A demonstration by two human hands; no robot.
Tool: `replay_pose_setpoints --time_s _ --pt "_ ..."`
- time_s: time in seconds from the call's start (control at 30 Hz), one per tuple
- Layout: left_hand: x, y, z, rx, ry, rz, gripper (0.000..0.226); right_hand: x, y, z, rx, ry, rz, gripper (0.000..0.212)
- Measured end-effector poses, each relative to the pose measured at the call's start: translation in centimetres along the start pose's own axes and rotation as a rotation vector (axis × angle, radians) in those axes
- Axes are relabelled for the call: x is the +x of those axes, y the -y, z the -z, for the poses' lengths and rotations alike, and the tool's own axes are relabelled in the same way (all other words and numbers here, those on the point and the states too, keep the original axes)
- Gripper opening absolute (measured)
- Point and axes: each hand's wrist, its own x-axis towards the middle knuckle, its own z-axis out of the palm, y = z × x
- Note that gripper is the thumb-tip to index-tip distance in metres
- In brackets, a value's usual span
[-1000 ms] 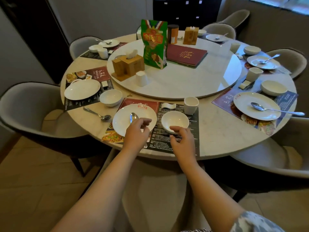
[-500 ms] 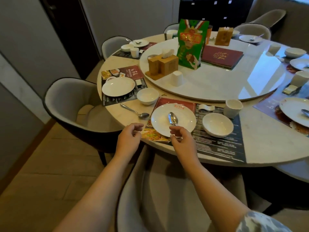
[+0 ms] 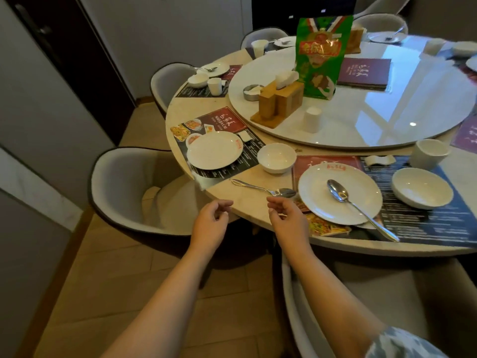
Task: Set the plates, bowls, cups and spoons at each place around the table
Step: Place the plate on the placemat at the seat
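A loose spoon (image 3: pixel 263 188) lies on the bare marble between two place mats, its bowl pointing right. My right hand (image 3: pixel 286 218) hovers just below it, fingers loosely curled and holding nothing. My left hand (image 3: pixel 210 223) hangs at the table's edge, also loosely curled and holding nothing. To the left, a white plate (image 3: pixel 214 150) sits on a menu mat with a small bowl (image 3: pixel 276 158) beside it. To the right, another plate (image 3: pixel 320 195) carries a spoon (image 3: pixel 353 202), with a bowl (image 3: pixel 422 187) and a cup (image 3: pixel 429 153) nearby.
A glass turntable (image 3: pixel 387 117) holds a wooden tissue holder (image 3: pixel 280 99), green bag (image 3: pixel 321 55), menu book (image 3: pixel 364 72) and upturned white cup (image 3: pixel 311 119). Grey chairs (image 3: pixel 124 187) ring the marble table (image 3: pixel 247 202). More settings stand at the far left (image 3: pixel 206 73).
My view swung left along the table. Both hands left the plate and bowl of the right-hand setting and moved left toward the loose spoon.
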Motion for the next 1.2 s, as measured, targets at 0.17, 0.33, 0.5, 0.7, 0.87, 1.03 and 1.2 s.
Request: replay_pose_setpoints --time_s 0.17,0.33,0.5,0.7,0.87,1.03,1.2 --pt "3.2 1.0 3.0 -0.048 -0.011 0.001 0.027 2.4 1.2 -4.7 -0.035 0.001 0.000 0.027" --pt "8.2 2.1 5.6 -0.091 -0.011 0.024 0.028 6.7 2.1 -9.3 -0.055 -0.009 -0.049 0.028" --pt "16.0 2.9 8.0 -0.047 0.012 -0.003 0.026 12.5 2.6 -13.7 -0.042 -0.041 -0.114 0.030" --pt "24.1 2.6 9.6 0.048 0.067 -0.017 0.027 17.7 3.6 -16.8 -0.174 -0.103 -0.170 0.027" --pt "28.2 2.8 9.8 0.122 0.059 -0.030 0.029 19.1 4.0 -18.4 -0.269 -0.238 -0.258 0.025" --pt "32.0 3.8 9.4 0.189 0.104 -0.061 0.040 20.0 3.3 -20.3 -0.221 -0.328 -0.357 0.040" --pt "34.7 4.6 9.5 0.205 0.157 -0.021 0.054 20.3 3.1 -22.2 -0.123 -0.461 -0.452 0.058"
